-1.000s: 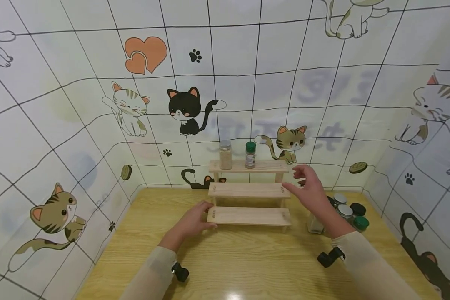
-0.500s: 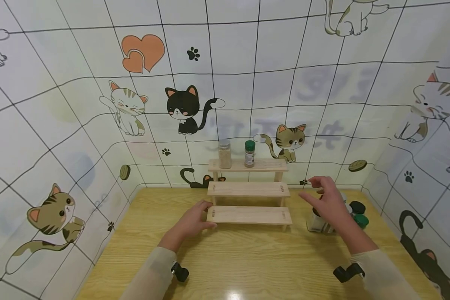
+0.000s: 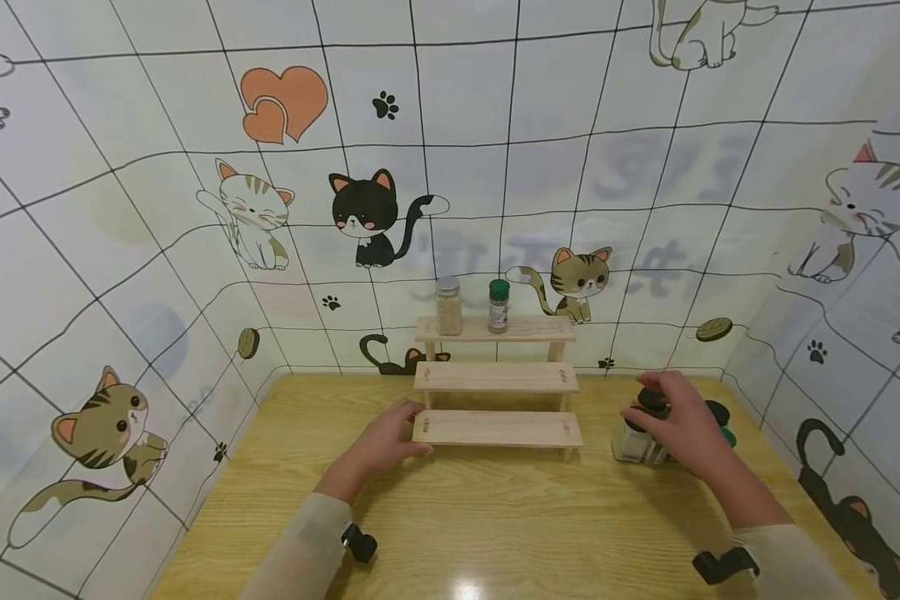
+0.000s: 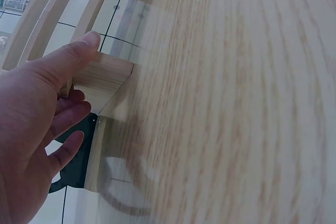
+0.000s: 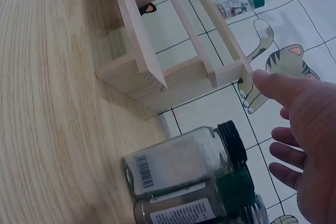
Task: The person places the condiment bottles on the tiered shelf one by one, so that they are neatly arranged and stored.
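A three-step wooden rack [image 3: 495,377] stands on the table against the wall. My left hand [image 3: 381,442] grips the left end of its lowest step, with the thumb [image 4: 79,51] over the board and fingers curled beneath. On the top step are a silver-capped jar of pale contents [image 3: 448,308] and a smaller green-capped bottle [image 3: 498,310]. My right hand [image 3: 686,429] is over the jar cluster, thumb and fingers spread about a black cap [image 3: 652,398] in the head view. The right wrist view shows the hand holding nothing, beside a black-capped glass jar [image 5: 178,161].
Several jars crowd together right of the rack, among them a green-capped one [image 5: 189,203] and a clear one [image 3: 632,446] at the front left. The wood-grain table [image 3: 465,517] meets walls [image 3: 570,167] with cat drawings at the back and sides.
My right hand has moved right and down from the rack's right side to the jar cluster. My left hand has kept its hold on the lowest step.
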Action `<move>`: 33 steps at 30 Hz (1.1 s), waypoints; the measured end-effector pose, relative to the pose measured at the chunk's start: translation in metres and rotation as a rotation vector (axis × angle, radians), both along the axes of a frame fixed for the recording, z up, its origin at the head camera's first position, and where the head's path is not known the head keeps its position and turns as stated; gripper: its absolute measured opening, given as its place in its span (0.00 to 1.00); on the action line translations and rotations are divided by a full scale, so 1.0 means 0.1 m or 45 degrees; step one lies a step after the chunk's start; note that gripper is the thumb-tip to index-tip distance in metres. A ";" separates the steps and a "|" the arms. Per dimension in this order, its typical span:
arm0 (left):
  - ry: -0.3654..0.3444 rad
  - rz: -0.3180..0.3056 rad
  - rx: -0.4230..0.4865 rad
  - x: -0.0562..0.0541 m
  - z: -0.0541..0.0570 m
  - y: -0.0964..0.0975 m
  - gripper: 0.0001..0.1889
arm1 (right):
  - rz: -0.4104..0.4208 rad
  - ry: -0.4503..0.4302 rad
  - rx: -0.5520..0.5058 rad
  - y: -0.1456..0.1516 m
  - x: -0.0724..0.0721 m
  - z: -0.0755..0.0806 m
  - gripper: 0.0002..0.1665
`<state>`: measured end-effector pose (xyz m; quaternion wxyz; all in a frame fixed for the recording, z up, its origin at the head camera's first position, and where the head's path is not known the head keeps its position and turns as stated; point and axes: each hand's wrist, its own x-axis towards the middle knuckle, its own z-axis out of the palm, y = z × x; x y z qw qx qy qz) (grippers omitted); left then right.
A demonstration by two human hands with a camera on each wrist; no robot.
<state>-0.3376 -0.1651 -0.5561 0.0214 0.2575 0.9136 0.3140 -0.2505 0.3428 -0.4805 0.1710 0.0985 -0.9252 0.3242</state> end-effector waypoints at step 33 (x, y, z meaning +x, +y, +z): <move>-0.037 0.005 0.022 0.00 0.01 0.01 0.37 | 0.056 -0.108 0.371 0.14 -0.02 -0.18 0.36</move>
